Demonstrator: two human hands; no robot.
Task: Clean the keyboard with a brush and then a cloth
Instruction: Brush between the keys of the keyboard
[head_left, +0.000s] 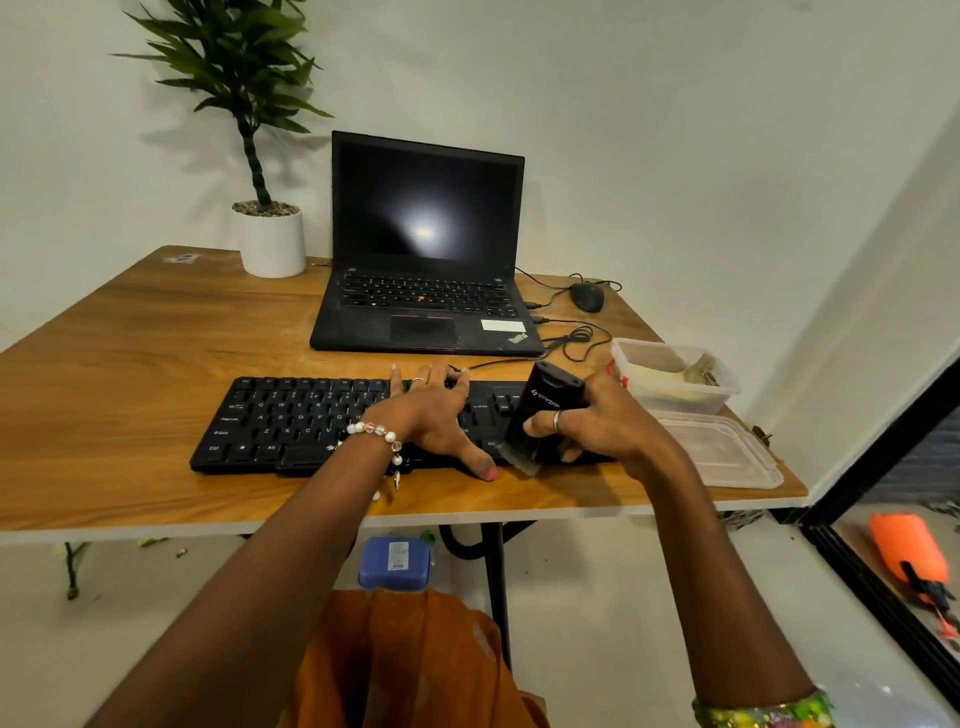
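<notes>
tub (675, 387) holds pale cloth—lid (719, 449) beside it—right hand (597, 421) grips brush (535, 415), left hand (431, 410) spread flat.

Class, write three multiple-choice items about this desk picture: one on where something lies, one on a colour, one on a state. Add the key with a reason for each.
1. Where is the potted plant?
A. far left corner of the table
B. on the floor
C. to the right of the mouse

2. What colour is the keyboard?
A. white
B. black
C. red

3. What state is the laptop in?
A. closed
B. open, screen dark
C. open, showing a picture

Key:
1 A, its white pot stands at the far left corner, left of the laptop.
2 B, keys and frame are black; the left hand rests on it while the right hand holds the brush to it.
3 B, the lid is up and the screen shows only a glare.
</notes>
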